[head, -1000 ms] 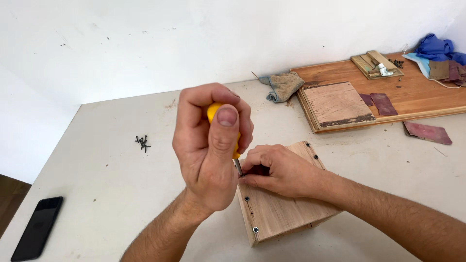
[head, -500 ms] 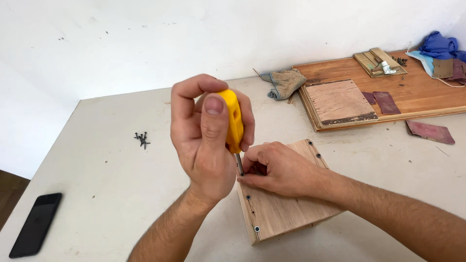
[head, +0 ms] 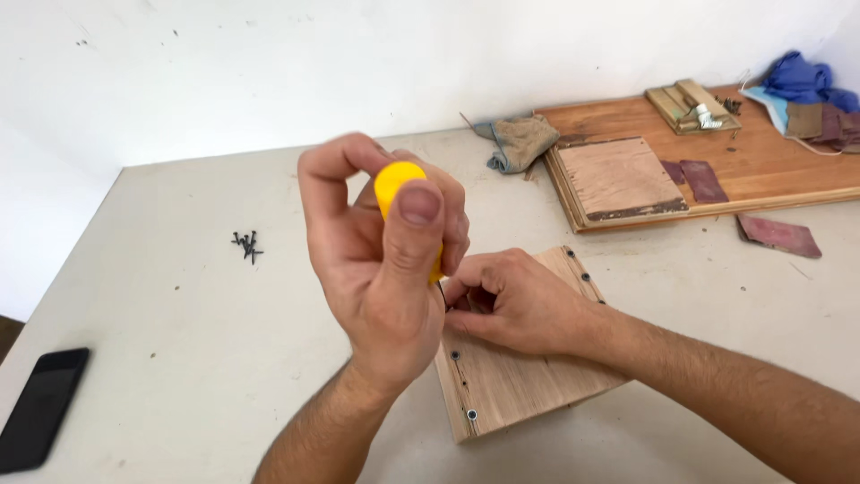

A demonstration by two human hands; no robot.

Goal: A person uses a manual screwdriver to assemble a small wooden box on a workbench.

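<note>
— Left hand (head: pixel 385 269) is wrapped tight round a yellow screwdriver (head: pixel 400 193), mid-frame, thumb over the butt. What's under it?

— Wood box (head: pixel 520 363), lower centre, lying on the table (head: pixel 179 314). Right hand (head: pixel 520 300) rests on top of the box, fingers pinched together at the driver's tip; whatever they hold is hidden, I can't tell.

— Screws?

— Several already seated along the box's edges. A loose heap of screws (head: pixel 246 245) sits at left, well apart. Board (head: pixel 743 152) with a panel and scraps at upper right, rag (head: pixel 521 142) beside it, phone (head: pixel 40 408) lower left.

— Risk?

— My guess: the tip slips off the screw head and jabs those pinching fingers, since they sit right at the shaft. A tilted driver could also send the screw in crooked, or split the wood so near the edge.

— Change from a half second back?

— The handle has turned in the grip; less yellow shows now, just the rounded butt. The right hand has kept its place on the box.
</note>
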